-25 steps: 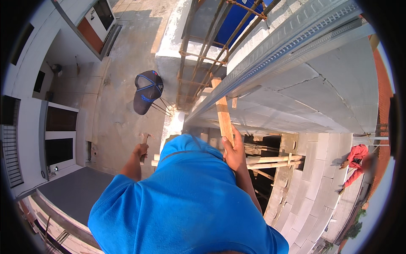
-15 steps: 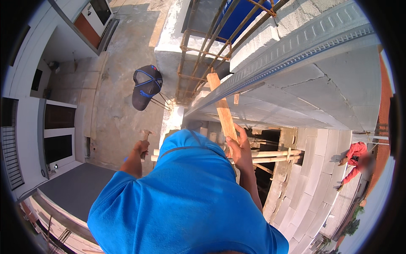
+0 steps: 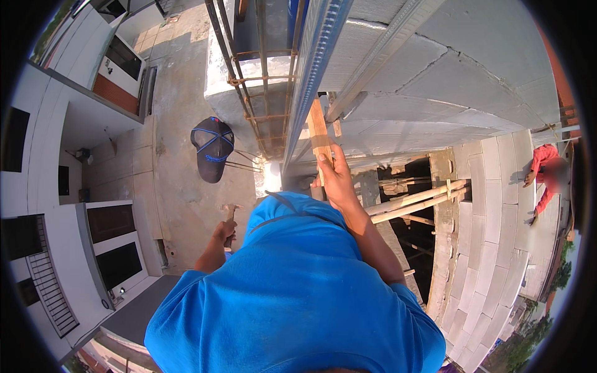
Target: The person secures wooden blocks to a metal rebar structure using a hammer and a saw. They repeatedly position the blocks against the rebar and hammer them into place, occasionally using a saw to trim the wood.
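Fingers [image 3: 339,156] of the right hand [image 3: 341,184] are closed round a wooden strip [image 3: 318,132], thumb laid along its face; the hand is seen just off the middle of the view toward 3 o'clock. From it the strip is pointed toward 12, its upper end just beside a ribbed metal channel [image 3: 318,59]; whether the two touch cannot be told. By the left hand [image 3: 224,232], at 8 o'clock, a hammer [image 3: 231,213] is gripped, fingers curled about the handle, head upward and clear of the hand. A second metal channel [image 3: 385,53] is noted at 1, in front of a grey block wall [image 3: 460,87].

Enclosing things: a rebar cage [image 3: 265,93] is set between 11 and 12, its rusty bars bound by cross-ties. Past the bars, near 12, a blue object [image 3: 291,17] is partly seen; its kind cannot be made out. At 4 a dark opening [image 3: 415,235] is edged with rough concrete; light poles [image 3: 410,198] are laid across it, more pieces crossed within, the depth lost in shadow.

A dark cap [image 3: 213,149] with blue trim is seen at 10, near thin rods [image 3: 242,166]; its support cannot be told. At 3, near the rim, a co-worker in red sleeves [image 3: 545,156] is placed beside a pale block wall [image 3: 482,248].
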{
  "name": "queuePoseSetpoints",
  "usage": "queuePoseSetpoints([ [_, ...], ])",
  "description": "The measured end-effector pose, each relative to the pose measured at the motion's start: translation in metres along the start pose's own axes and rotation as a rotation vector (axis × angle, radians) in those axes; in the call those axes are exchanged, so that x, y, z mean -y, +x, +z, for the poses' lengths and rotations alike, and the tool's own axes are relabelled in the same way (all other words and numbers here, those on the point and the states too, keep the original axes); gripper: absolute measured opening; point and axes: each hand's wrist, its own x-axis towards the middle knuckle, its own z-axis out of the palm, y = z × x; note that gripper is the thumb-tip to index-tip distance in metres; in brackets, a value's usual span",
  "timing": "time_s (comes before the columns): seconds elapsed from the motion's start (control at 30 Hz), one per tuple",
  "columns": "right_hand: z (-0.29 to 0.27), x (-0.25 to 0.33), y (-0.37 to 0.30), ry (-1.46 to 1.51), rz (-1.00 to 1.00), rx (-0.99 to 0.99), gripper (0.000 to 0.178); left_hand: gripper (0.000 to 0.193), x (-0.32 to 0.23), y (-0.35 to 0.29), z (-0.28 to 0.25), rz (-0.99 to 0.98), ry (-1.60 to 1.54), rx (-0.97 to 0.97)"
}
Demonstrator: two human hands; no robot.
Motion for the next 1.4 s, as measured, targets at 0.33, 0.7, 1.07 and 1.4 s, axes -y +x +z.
queuePoseSetpoints([
  [0.33,0.030,-0.022,0.067,-0.086,-0.057,-0.024,0.054,0.029,0.014,-0.021,-0.019,0.148,0.026,-0.025],
  [0.7,0.027,-0.017,0.100,-0.033,-0.015,-0.025,0.056,0.027,0.037,-0.045,-0.012,0.215,0.174,0.023],
  [1.07,0.030,-0.005,0.090,-0.059,-0.009,-0.041,0.060,0.027,0.000,-0.073,-0.022,0.231,0.237,-0.052],
  [1.4,0.024,-0.011,0.094,-0.019,-0.030,-0.009,0.060,0.026,-0.004,-0.088,-0.027,0.172,0.215,-0.134],
])
